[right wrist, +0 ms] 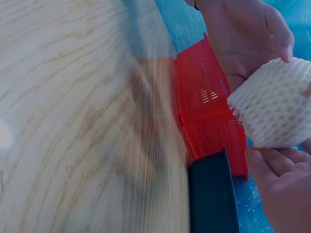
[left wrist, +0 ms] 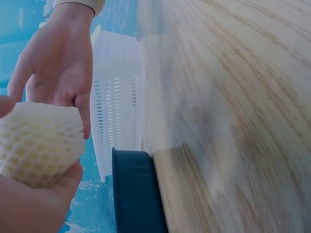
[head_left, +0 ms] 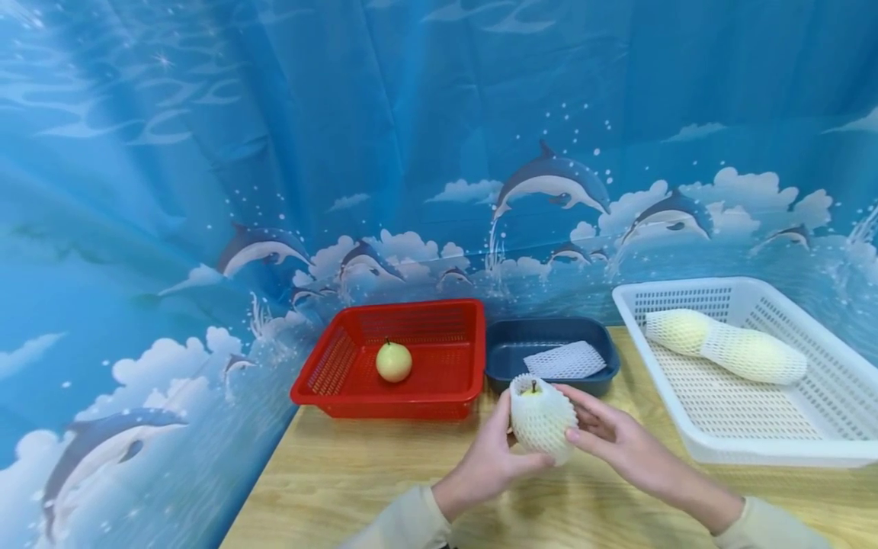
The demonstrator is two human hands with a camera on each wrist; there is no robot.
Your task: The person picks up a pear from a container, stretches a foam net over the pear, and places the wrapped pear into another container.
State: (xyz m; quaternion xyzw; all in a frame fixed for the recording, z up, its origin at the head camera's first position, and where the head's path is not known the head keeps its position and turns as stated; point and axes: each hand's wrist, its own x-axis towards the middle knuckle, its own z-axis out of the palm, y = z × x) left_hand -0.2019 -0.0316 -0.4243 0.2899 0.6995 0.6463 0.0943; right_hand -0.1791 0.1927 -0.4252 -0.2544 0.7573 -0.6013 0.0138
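A pear in a white foam net sleeve is held up above the front of the table, its stem showing at the sleeve's open top. My left hand grips it from the left, thumb across the near side. From the right, my right hand holds the sleeve, its thumb on the near side and fingers partly hidden behind. Both wrist views show the netted pear between the two hands. Behind it, a flat foam net lies in a dark blue basin.
To the left stands a red basket with one bare pear inside. At the right, a white basket holds two netted pears lying end to end. A blue dolphin-print curtain hangs behind the wooden table.
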